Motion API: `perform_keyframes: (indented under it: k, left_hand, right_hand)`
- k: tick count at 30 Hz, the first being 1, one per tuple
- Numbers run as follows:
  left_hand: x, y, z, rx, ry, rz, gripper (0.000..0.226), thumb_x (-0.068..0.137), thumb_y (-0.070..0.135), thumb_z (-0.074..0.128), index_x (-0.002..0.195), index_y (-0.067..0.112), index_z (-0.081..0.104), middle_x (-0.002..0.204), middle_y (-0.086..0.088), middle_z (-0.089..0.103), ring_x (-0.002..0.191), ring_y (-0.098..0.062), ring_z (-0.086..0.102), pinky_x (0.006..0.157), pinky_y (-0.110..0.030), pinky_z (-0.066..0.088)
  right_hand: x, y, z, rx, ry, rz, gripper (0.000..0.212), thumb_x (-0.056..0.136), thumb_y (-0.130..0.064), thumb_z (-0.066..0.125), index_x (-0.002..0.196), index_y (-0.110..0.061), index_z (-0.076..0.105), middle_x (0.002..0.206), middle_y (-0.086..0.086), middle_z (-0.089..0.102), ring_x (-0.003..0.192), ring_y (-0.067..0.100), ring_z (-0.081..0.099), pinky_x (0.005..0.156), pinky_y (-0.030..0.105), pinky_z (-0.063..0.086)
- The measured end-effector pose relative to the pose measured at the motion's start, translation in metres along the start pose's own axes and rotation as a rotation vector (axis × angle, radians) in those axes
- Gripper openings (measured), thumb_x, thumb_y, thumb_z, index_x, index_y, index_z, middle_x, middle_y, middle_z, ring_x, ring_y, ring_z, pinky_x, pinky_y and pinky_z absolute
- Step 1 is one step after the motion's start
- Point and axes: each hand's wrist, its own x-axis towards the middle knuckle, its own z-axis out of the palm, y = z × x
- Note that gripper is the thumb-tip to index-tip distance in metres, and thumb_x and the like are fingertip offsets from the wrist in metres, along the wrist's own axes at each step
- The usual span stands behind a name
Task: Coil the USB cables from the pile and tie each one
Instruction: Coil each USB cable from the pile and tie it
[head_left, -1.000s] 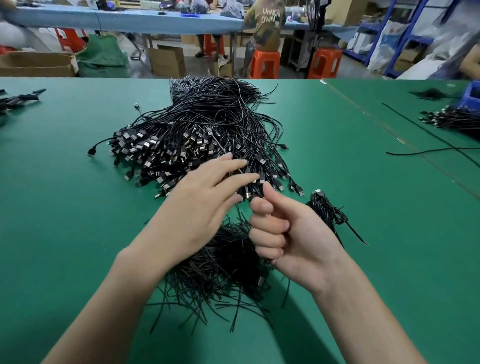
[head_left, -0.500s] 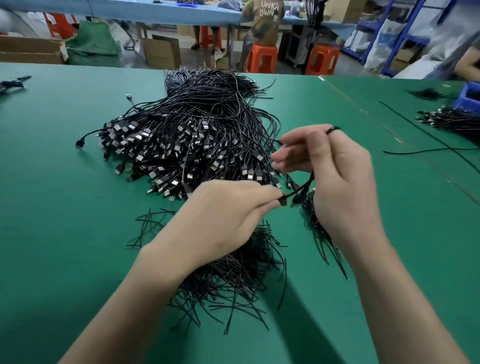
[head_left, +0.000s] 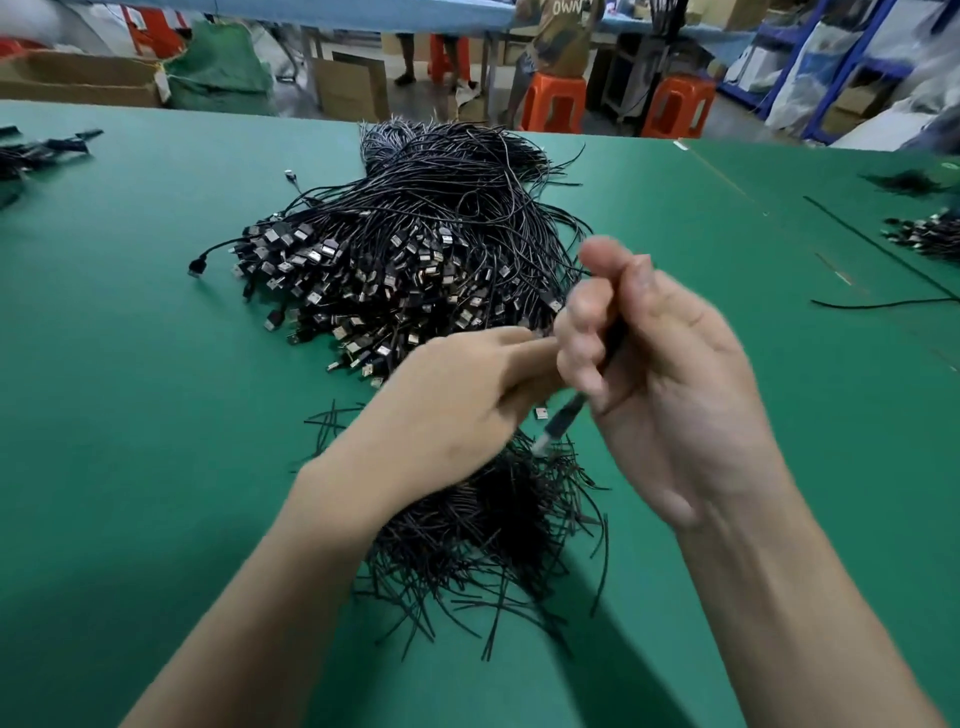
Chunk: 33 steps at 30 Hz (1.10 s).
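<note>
A big pile of black USB cables (head_left: 415, 244) with metal plugs lies on the green table (head_left: 130, 415) ahead of me. A heap of short black twist ties (head_left: 493, 525) sits nearer, under my wrists. My right hand (head_left: 654, 374) has its fingers curled round one black USB cable (head_left: 558, 423), whose plug end hangs out below the fist. My left hand (head_left: 457, 405) reaches to the right hand's fingers and pinches the same cable there; its fingertips are partly hidden and blurred.
More black cables lie at the far right (head_left: 924, 234) and far left (head_left: 36, 150) of the table, with a loose cable (head_left: 883, 304) at the right. Beyond the table edge stand orange stools (head_left: 553, 101), cardboard boxes and a person.
The right hand has turned palm toward me and closed into a fist round the cable, coming down beside the left hand. The left hand stayed pinching near the pile's front.
</note>
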Motion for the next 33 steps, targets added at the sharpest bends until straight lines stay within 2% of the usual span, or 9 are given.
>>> perform_keyframes:
  k: [3,6,9,12,17,20,23,27,33]
  left_hand:
    - [0.0,0.005,-0.004,0.093,0.013,0.047,0.028,0.103,0.036,0.05,0.107,0.024,0.074,0.091,0.015,0.063,0.089,-0.017,0.067,0.078,-0.039,0.055]
    - [-0.002,0.002,-0.018,0.086,0.136,0.064,0.027,0.099,0.046,0.059,0.096,0.027,0.078,0.078,0.018,0.057,0.073,-0.005,0.056,0.069,-0.033,0.05]
    - [-0.004,-0.005,-0.025,0.0,0.257,0.04,0.021,0.094,0.042,0.07,0.087,0.024,0.078,0.074,0.008,0.062,0.068,-0.012,0.055,0.064,-0.028,0.043]
    - [-0.002,-0.007,-0.02,-0.159,0.316,0.038,0.011,0.095,0.026,0.072,0.091,0.019,0.079,0.076,0.004,0.062,0.072,-0.011,0.054,0.068,-0.02,0.038]
    - [0.001,-0.002,0.002,-0.227,0.16,0.018,0.029,0.106,0.013,0.051,0.126,0.02,0.071,0.1,0.004,0.068,0.097,-0.009,0.064,0.088,-0.028,0.051]
    - [0.001,0.004,0.014,-0.143,0.011,0.041,0.025,0.105,0.011,0.048,0.101,0.028,0.066,0.089,0.013,0.063,0.087,-0.02,0.064,0.079,-0.033,0.052]
    - [-0.001,0.004,0.015,-0.002,-0.006,0.045,0.024,0.104,0.025,0.049,0.097,0.014,0.07,0.087,0.01,0.065,0.084,-0.015,0.061,0.079,-0.042,0.053]
    - [-0.004,-0.003,-0.008,0.079,0.077,0.046,0.025,0.099,0.041,0.058,0.1,0.028,0.079,0.088,0.017,0.07,0.084,-0.004,0.064,0.078,-0.039,0.054]
    - [-0.007,-0.002,-0.022,0.075,0.07,-0.004,0.023,0.085,0.055,0.069,0.083,0.035,0.08,0.075,0.016,0.067,0.072,-0.002,0.059,0.069,-0.04,0.053]
  right_hand:
    - [0.003,-0.004,-0.014,-0.698,0.113,-0.221,0.028,0.111,-0.014,0.037,0.114,-0.008,0.065,0.101,0.003,0.078,0.094,0.015,0.074,0.082,0.027,0.057]
    - [-0.002,-0.001,-0.023,-1.215,0.096,-0.177,0.026,0.11,-0.021,0.043,0.104,-0.016,0.068,0.081,-0.012,0.074,0.078,0.003,0.071,0.072,0.016,0.052]
    - [-0.011,0.01,-0.022,-1.02,-0.01,0.148,0.046,0.11,-0.039,0.036,0.088,-0.017,0.069,0.055,-0.007,0.054,0.05,0.007,0.045,0.054,0.022,0.033]
    - [-0.02,0.014,-0.01,-0.237,-0.143,0.39,0.055,0.105,-0.048,0.032,0.101,-0.01,0.072,0.056,-0.003,0.035,0.052,0.017,0.024,0.052,0.03,0.021]
    - [-0.017,0.007,-0.004,0.21,-0.091,0.19,0.027,0.103,-0.023,0.045,0.107,-0.009,0.069,0.064,-0.007,0.057,0.052,0.003,0.047,0.049,0.016,0.04]
    - [-0.006,0.0,-0.006,-0.006,0.159,-0.029,0.03,0.108,-0.017,0.038,0.113,-0.005,0.065,0.091,0.006,0.077,0.077,0.013,0.072,0.062,0.019,0.054]
    - [-0.003,-0.002,-0.013,-0.611,0.269,-0.201,0.029,0.112,-0.015,0.034,0.116,-0.007,0.062,0.105,0.006,0.078,0.098,0.019,0.075,0.081,0.029,0.059]
    - [-0.009,0.002,-0.021,-1.232,0.214,-0.083,0.022,0.109,-0.023,0.044,0.109,-0.024,0.065,0.085,-0.01,0.074,0.079,0.005,0.072,0.076,0.031,0.059]
    - [-0.012,0.013,-0.013,-1.369,0.058,0.214,0.039,0.108,-0.033,0.041,0.076,-0.015,0.054,0.061,-0.004,0.065,0.054,0.01,0.054,0.058,0.032,0.042]
